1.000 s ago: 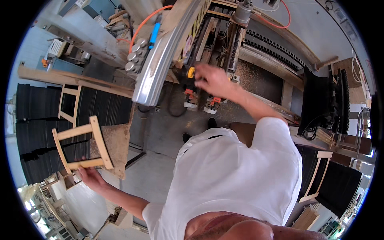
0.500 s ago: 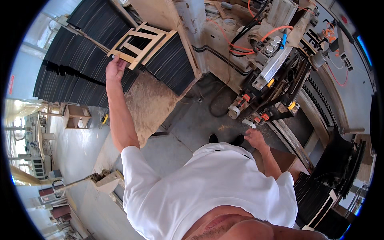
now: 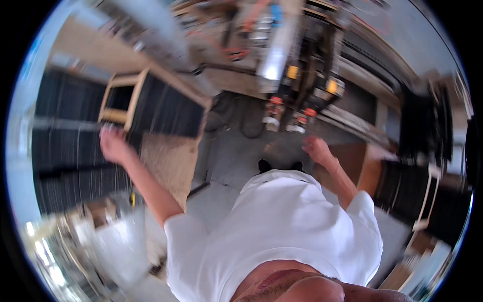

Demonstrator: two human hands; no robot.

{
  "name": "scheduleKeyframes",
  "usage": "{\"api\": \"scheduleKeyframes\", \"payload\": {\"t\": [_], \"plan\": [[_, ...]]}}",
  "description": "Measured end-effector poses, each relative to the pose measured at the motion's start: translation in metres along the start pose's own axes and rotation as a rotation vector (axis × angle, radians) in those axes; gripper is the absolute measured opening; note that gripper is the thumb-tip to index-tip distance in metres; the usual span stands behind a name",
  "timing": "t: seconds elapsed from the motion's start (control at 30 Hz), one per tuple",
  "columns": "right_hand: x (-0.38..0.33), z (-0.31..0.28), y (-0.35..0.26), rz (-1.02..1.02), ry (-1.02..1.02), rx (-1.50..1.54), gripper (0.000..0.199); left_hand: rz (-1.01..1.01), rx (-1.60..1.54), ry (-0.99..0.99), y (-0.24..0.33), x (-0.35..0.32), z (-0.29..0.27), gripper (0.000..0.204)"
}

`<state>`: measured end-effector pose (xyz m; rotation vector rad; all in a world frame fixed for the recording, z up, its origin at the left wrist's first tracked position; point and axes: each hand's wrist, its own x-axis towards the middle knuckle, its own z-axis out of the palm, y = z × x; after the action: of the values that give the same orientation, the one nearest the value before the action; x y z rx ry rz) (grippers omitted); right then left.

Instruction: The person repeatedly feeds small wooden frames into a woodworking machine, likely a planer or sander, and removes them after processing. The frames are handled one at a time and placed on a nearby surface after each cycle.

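Note:
My left arm reaches out to the far left, where stacked black strips or panels (image 3: 168, 108) rest on a wooden board (image 3: 168, 156). A light wooden frame with crossbars (image 3: 133, 98) lies on top of the stack. My left hand (image 3: 113, 145) is at the frame's near end, its fingertips close to the lower bar; motion blur hides whether they grip it. My right hand (image 3: 317, 149) hangs at my right side with its fingers curled in, and nothing shows in them. It is just nearer to me than the machine's orange-tipped clamps (image 3: 304, 118), apart from them.
A machine with a metal rail (image 3: 274, 55) and yellow-marked parts stands ahead to the right. On my right are a brown box-like panel (image 3: 342, 161), hanging black material (image 3: 425, 126) and another dark stack with a light wooden strip (image 3: 427, 196). Grey floor (image 3: 226, 173) lies around my shoes.
The whole view has swung, with the machine and the stack shifted leftward. My left hand stays by the wooden frame, now blurred. The right hand remains curled at my side.

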<state>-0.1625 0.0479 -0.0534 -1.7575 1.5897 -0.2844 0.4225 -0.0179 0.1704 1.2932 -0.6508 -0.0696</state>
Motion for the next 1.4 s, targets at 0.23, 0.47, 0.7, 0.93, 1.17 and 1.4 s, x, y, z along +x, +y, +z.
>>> {"api": "scheduleKeyframes", "payload": {"t": [0.23,0.47,0.7,0.93,1.17,1.4], "plan": [[-0.095,-0.170,-0.029,-0.132,0.631,-0.219,0.028,0.031,0.121,-0.448,0.033,-0.242,0.088,0.025],[-0.260,-0.306,0.002,0.320,1.051,-0.841,0.028,-0.579,-0.115,-1.112,0.028,-0.398,0.166,0.028],[-0.352,-0.296,0.055,0.790,0.925,-0.284,0.023,-0.755,-0.159,-1.098,0.003,-0.430,0.246,0.028],[-0.339,-0.288,0.057,0.730,1.064,-0.316,0.020,-0.769,-0.193,-1.082,-0.017,-0.412,0.356,0.025],[-0.325,-0.297,0.041,0.594,1.305,-0.291,0.022,-0.974,-0.257,-1.034,-0.072,-0.387,0.511,0.028],[-0.252,-0.308,-0.035,0.382,1.169,-0.321,0.026,-1.091,-0.294,-0.992,-0.122,-0.383,0.651,0.058]]}}
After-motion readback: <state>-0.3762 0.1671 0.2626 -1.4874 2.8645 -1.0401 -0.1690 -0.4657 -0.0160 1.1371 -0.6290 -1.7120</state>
